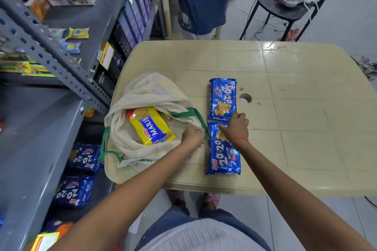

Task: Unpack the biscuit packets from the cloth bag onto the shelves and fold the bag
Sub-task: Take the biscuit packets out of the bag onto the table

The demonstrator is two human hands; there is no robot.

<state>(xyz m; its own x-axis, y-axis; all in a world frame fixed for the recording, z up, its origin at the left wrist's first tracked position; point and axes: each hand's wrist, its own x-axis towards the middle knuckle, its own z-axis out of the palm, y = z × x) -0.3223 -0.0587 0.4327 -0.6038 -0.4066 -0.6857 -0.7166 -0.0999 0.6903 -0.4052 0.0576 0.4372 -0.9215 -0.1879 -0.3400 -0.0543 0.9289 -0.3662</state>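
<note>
Hands: left hand (192,135) pinches the cloth bag (142,96) rim; right hand (236,126) spread flat on two blue packets (223,98), end to end on the worktop (295,91).
Bag: one yellow Marie packet (152,126) inside, left of both hands.

Cloth bag (142,96) sits on the bench (295,87) at its left edge, a biscuit packet (152,126) inside; two packets (223,98) (223,157) lie end-to-end just right; shelves (40,128) stand left.

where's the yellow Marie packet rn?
Head view, left of centre: the Marie packet lies inside the open cloth bag on the table, just left of the left hand at the bag's rim.
</note>
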